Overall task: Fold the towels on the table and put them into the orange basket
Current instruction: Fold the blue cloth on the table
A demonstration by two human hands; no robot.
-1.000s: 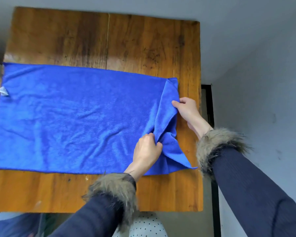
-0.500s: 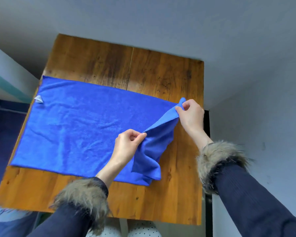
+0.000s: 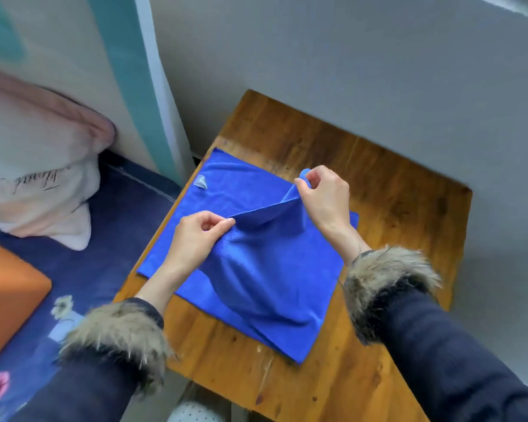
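A blue towel (image 3: 256,278) lies on the wooden table (image 3: 403,190), its right half lifted and carried over the left half. My left hand (image 3: 195,239) pinches the near corner of the raised edge. My right hand (image 3: 323,196) pinches the far corner of that edge, a little above the cloth. A small white label (image 3: 201,181) shows at the towel's far left corner. The orange basket (image 3: 6,296) stands at the left edge of the view, on the bed, only partly in frame.
A bed with a dark blue flowered cover (image 3: 110,226) runs along the table's left side. A pale pink pillow (image 3: 37,166) leans against the wall at its head. Grey wall borders the table at the back and right.
Both hands have carried the towel's right edge leftward over the rest of the cloth. The head has turned left, bringing the bed, the pillow and the orange basket into view.
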